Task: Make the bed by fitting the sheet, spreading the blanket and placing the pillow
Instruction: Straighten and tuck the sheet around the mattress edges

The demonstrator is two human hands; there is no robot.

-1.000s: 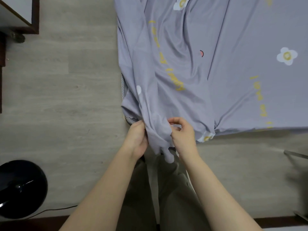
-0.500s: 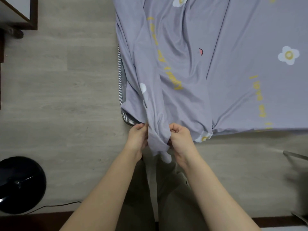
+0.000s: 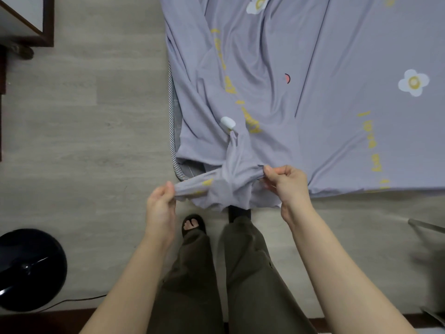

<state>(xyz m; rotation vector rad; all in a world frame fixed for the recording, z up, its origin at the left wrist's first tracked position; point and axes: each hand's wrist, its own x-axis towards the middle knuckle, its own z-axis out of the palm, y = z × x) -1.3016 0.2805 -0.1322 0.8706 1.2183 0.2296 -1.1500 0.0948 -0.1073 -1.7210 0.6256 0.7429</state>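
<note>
A lilac sheet [image 3: 325,97] with white flowers and yellow writing lies wrinkled over the bed, filling the upper right of the head view. Its near-left corner hangs off the mattress [image 3: 173,131], whose grey striped edge shows bare at that corner. My left hand [image 3: 160,203] pinches the bunched hem of the sheet on the left. My right hand [image 3: 286,184] grips the same hem on the right. The cloth is stretched between both hands just in front of the mattress corner. No blanket or pillow is in view.
Grey wood-look floor [image 3: 91,131] lies left of the bed. A black round fan base [image 3: 29,268] with a cable sits at lower left. A dark-framed cabinet [image 3: 26,22] stands at upper left. My legs and a sandalled foot [image 3: 192,224] are below the hands.
My hands were close together on the gathered corner; they have moved apart, left hand leftward and right hand rightward, spreading the hem open. More of the striped mattress edge shows.
</note>
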